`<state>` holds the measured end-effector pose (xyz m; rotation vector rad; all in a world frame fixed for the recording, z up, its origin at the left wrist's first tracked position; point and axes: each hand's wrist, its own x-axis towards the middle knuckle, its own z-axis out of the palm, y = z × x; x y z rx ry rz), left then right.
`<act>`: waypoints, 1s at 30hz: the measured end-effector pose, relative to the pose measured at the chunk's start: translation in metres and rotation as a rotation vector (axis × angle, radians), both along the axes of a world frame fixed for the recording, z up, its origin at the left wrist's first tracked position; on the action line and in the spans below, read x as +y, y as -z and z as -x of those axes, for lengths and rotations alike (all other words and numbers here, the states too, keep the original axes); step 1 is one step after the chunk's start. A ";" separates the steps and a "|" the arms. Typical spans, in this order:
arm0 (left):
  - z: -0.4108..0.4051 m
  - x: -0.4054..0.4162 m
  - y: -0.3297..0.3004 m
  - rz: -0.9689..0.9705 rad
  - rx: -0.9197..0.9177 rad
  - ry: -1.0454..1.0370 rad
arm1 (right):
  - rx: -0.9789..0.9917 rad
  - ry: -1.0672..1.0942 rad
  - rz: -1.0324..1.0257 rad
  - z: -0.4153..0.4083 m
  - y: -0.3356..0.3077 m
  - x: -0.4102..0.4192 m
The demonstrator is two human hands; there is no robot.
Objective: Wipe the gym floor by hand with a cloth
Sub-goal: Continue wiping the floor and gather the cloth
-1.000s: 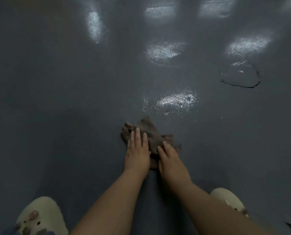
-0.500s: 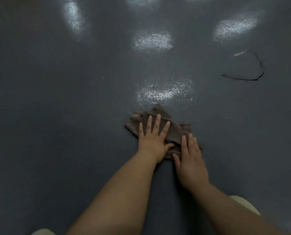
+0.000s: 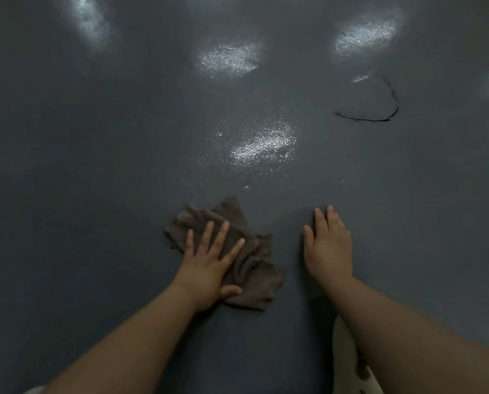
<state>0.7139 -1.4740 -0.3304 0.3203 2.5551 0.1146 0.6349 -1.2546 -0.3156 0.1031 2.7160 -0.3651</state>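
Your right hand (image 3: 328,248) has slid off the cloth (image 3: 237,251) onto bare floor (image 3: 95,194); hands apart, left hand (image 3: 209,268) pressing it flat, fingers spread.

The left hand (image 3: 209,265) covered the middle of the cloth (image 3: 254,277). At five o'clock, the right forearm (image 3: 402,331) hid most of a pale shoe (image 3: 348,362), its dark markings too blurred to identify.
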 end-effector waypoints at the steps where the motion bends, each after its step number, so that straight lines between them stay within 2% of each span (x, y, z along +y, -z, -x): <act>1: 0.006 0.018 -0.005 -0.024 -0.009 0.049 | 0.002 0.015 0.007 0.001 0.000 -0.001; 3: 0.015 0.058 -0.010 -0.073 -0.057 0.076 | 0.005 0.027 0.018 0.003 -0.001 -0.001; 6: 0.027 0.111 -0.020 -0.117 -0.095 -0.206 | -0.012 0.016 0.024 0.004 -0.003 0.003; 8: 0.026 0.127 -0.018 -0.099 -0.102 -0.310 | -0.018 -0.010 0.014 0.003 -0.004 0.004; 16: 0.024 0.078 -0.004 -0.016 -0.044 -0.097 | -0.025 -0.092 0.016 -0.002 -0.008 -0.031; 19: 0.031 0.034 -0.004 0.050 -0.018 -0.121 | -0.005 -0.168 0.067 -0.003 -0.010 -0.057; 21: 0.030 0.002 -0.004 0.086 0.005 -0.243 | -0.003 -0.217 0.085 -0.004 -0.011 -0.072; 26: -0.007 -0.057 -0.002 0.162 -0.009 -0.718 | -0.079 -0.287 0.087 -0.008 -0.012 -0.095; 30: -0.054 -0.034 0.001 0.198 0.011 -0.975 | -0.094 -0.343 0.068 -0.010 -0.012 -0.108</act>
